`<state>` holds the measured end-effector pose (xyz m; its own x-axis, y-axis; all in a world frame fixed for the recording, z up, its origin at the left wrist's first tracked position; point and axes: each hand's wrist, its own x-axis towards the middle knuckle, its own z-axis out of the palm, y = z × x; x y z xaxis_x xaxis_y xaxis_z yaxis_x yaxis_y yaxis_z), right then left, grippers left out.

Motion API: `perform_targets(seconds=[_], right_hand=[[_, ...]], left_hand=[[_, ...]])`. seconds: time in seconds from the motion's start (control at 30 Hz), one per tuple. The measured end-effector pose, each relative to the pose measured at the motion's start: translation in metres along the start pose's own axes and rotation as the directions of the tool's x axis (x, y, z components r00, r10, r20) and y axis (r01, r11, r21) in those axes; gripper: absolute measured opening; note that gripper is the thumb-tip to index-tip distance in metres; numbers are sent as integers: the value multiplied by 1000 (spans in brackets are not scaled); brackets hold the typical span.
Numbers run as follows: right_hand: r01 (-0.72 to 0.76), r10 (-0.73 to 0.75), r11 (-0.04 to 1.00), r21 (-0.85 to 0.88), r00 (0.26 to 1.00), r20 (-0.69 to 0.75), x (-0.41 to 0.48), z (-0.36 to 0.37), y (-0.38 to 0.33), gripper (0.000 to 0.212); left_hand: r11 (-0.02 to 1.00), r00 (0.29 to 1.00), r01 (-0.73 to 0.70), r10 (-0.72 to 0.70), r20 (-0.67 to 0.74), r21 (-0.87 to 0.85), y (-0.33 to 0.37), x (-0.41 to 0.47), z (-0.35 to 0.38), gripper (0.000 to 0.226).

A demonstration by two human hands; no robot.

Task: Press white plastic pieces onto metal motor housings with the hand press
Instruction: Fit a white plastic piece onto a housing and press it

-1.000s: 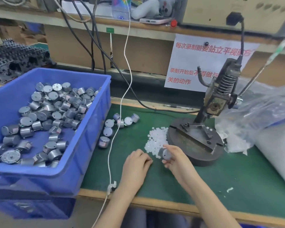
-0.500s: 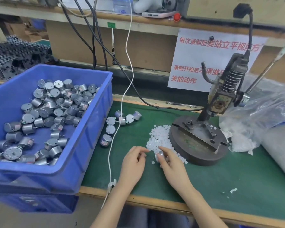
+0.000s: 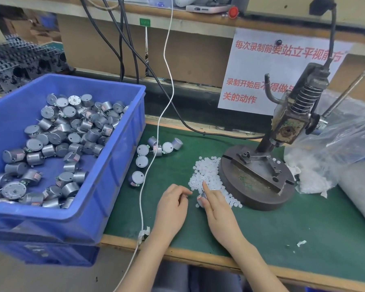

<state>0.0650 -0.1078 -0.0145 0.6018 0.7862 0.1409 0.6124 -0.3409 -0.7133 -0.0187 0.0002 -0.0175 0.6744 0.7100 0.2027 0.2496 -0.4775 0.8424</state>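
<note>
My right hand (image 3: 218, 207) grips one motor housing (image 3: 200, 199), tucked low under the fingers, while its index finger lies straight with the tip in the heap of white plastic pieces (image 3: 209, 173). My left hand (image 3: 172, 204) sits just beside it, fingers curled and tips drawn together at the heap's near edge. Whether a piece is pinched there I cannot tell, since the tips are too small in this view.

I judge the step to be picking a single piece and seating it on the housing. To do it well, I would drag one piece clear of the heap with the index finger so that two do not come up together. Then I would set it square on the housing's end before going anywhere near the ram.

The hand press (image 3: 291, 123) stands just beyond the heap, and its round base (image 3: 255, 182) touches the pile. The fixture on it looks unloaded. The lever (image 3: 346, 91) is well to the right, so the right hand must hand the housing over or set it down before pulling.

Spare housings lie loose on the green mat (image 3: 303, 218) and fill the blue bin (image 3: 105, 186) on the left.
</note>
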Motion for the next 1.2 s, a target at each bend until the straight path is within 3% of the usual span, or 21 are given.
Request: perform_targets(seconds=[0.2,0.4,0.57,0.7,0.83,0.9,1.0,1.07,1.13,1.2], right_hand=[[21,-21,999,-43,1000,9,0,1,-1,49],[99,-101,977,-188,995,1,-2,5,-1,52],[87,-76,930,-358,996,44,-4,12,-13,56],[121,-144,883,-454,989,-16,-2,19,-17,57],[32,-57,960,-277,995,-84,-3,19,-4,47],[22,-34,997,-71,986,-166,-4,14,-6,39],[-111,183,959,262,945,-272,-4,-1,-6,21],[-137,282,903,407,904,-321,-4,-15,-5,20],[-132,319,877,462,879,-355,0,-34,-2,23],[-132,305,904,406,865,-398,7,-55,2,26]], left_hand=[[1000,1000,-2,2,-2,10,0,0,0,23],[1000,1000,-3,3,-8,22,2,0,0,23],[1000,1000,0,-1,3,28,-1,-1,0,24],[999,1000,8,-8,-3,36,-1,0,0,24],[999,1000,-16,16,-13,33,-1,-1,-1,24],[999,1000,-16,16,-10,35,0,-1,0,23],[999,1000,-12,13,-10,42,0,-2,1,22],[999,1000,-9,9,-9,41,-1,-2,1,22],[999,1000,-4,4,-4,48,-1,-2,2,22],[999,1000,-8,8,0,52,-2,-1,2,22]])
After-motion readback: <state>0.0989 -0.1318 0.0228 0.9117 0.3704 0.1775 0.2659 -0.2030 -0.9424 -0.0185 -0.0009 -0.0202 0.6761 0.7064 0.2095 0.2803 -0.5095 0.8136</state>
